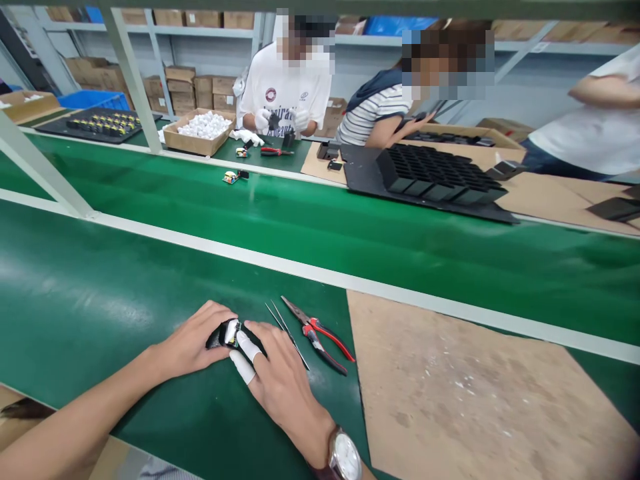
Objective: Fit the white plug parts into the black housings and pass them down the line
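My left hand wraps round a small black plastic case just over the green bench. A small circuit board with a white part on it shows at the case's right-hand end. My right hand meets that end, with white finger cots on two of its digits; a cot-covered fingertip presses on the board. Its grip is partly hidden. To the right of the case lie metal tweezers and long-nose pliers with red and black handles.
A cardboard sheet covers the bench at right. Beyond a white rail runs a green conveyor belt, carrying a small circuit board. Across it, co-workers sit near a box of white parts and black cases.
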### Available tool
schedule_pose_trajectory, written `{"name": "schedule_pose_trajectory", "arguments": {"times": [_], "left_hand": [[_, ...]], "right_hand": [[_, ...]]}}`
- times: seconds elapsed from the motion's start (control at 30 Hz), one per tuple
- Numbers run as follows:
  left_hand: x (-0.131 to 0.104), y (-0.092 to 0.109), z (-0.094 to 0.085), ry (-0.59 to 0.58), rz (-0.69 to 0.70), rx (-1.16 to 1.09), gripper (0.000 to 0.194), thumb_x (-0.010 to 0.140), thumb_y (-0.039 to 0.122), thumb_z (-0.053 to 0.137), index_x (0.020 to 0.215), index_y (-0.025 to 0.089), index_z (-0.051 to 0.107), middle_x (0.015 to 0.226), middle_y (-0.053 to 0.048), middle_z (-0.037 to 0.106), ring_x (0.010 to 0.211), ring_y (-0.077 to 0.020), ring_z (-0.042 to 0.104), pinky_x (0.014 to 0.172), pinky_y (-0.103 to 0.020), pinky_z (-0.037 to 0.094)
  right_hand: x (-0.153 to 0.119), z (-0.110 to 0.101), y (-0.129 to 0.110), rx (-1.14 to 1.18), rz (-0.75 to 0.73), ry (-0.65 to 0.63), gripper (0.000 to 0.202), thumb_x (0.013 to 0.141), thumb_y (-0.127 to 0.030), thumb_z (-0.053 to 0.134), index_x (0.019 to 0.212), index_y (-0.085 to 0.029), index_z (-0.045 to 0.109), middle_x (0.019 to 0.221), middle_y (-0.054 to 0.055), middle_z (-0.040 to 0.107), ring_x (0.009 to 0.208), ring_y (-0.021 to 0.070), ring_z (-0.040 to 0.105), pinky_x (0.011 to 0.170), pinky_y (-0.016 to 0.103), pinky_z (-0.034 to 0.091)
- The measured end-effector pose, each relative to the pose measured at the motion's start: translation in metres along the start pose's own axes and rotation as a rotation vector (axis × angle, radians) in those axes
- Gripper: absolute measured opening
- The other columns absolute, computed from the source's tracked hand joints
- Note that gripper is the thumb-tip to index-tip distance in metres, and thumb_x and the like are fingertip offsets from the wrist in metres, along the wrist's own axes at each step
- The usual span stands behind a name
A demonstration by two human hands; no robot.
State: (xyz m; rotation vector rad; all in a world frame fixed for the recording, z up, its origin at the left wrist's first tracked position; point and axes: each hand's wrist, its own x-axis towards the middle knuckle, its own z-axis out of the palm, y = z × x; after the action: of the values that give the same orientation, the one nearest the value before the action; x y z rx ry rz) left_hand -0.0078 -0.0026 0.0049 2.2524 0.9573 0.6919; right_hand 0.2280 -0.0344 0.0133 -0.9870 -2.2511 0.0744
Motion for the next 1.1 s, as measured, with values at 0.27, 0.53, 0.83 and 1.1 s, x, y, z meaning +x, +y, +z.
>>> {"name": "schedule_pose_trajectory", "arguments": {"times": [0.27, 0.53, 0.83, 1.1], "left_hand": [[0.002, 0.005, 0.001, -0.018, 0.004, -0.051, 0.05, 0.101, 0.024, 0.068, 0.147, 0.025, 0.049, 0.129, -0.011, 0.065, 0.117, -0.0277, 0.058, 0.101, -0.045, 0.054], [-0.004, 0.002, -0.003, -0.01, -0.059, -0.056, 0.053, 0.101, 0.017, 0.062, 0.151, 0.027, 0.048, 0.132, -0.01, 0.066, 0.124, -0.0256, 0.059, 0.107, -0.044, 0.054], [-0.004, 0.0, 0.0, 0.019, -0.086, -0.06, 0.051, 0.102, 0.02, 0.064, 0.15, 0.029, 0.048, 0.132, -0.008, 0.066, 0.122, -0.0237, 0.061, 0.104, -0.041, 0.057], [-0.002, 0.001, 0.004, 0.009, -0.066, -0.091, 0.044, 0.103, 0.021, 0.064, 0.145, 0.028, 0.052, 0.127, -0.008, 0.068, 0.118, -0.0246, 0.062, 0.1, -0.042, 0.058]], "right_hand": [[-0.007, 0.011, 0.006, 0.114, 0.037, 0.006, 0.027, 0.103, -0.019, 0.061, 0.13, -0.015, 0.06, 0.139, 0.017, 0.064, 0.126, 0.0306, 0.063, 0.101, 0.049, 0.059], [-0.001, 0.0, 0.015, -0.038, 0.082, 0.138, 0.032, 0.103, -0.017, 0.061, 0.134, -0.014, 0.059, 0.113, 0.014, 0.07, 0.098, 0.0272, 0.067, 0.082, 0.044, 0.059], [-0.006, 0.007, 0.005, -0.03, 0.033, -0.033, 0.027, 0.104, -0.015, 0.051, 0.128, -0.013, 0.063, 0.115, 0.015, 0.065, 0.095, 0.0268, 0.061, 0.077, 0.042, 0.058], [-0.001, 0.006, 0.006, -0.005, 0.055, -0.09, 0.03, 0.103, -0.013, 0.049, 0.131, -0.015, 0.061, 0.119, 0.016, 0.065, 0.103, 0.0278, 0.063, 0.084, 0.045, 0.061]]}}
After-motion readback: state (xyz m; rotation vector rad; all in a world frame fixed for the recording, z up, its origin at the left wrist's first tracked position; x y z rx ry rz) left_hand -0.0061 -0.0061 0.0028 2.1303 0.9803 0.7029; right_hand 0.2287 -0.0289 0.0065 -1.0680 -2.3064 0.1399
